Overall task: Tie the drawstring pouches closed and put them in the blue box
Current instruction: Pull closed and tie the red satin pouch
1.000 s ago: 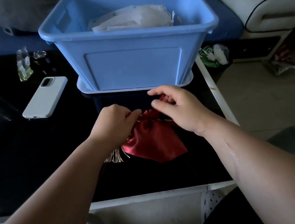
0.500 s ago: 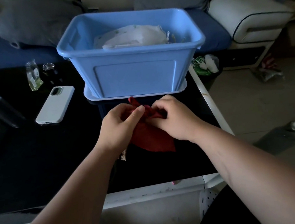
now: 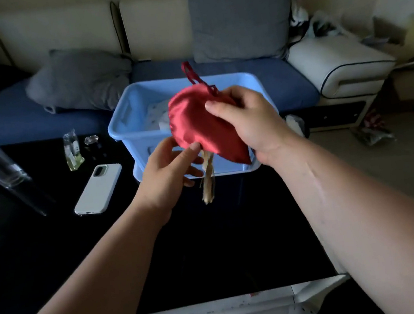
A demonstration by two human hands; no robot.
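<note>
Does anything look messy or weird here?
Only a little: a crumpled clear wrapper lies on the black table behind the white phone, and a straw-coloured tassel dangles loose under the red pouch.

no legible text, no readable label, brand, number or sign on anything in view

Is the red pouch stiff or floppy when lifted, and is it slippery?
Probably floppy: the red pouch sags round the right hand that grips it. Its shiny cloth looks smooth, so it may slip. It seems light, as a simple thumb grip keeps it in the air; the tassel hangs loose.
</note>
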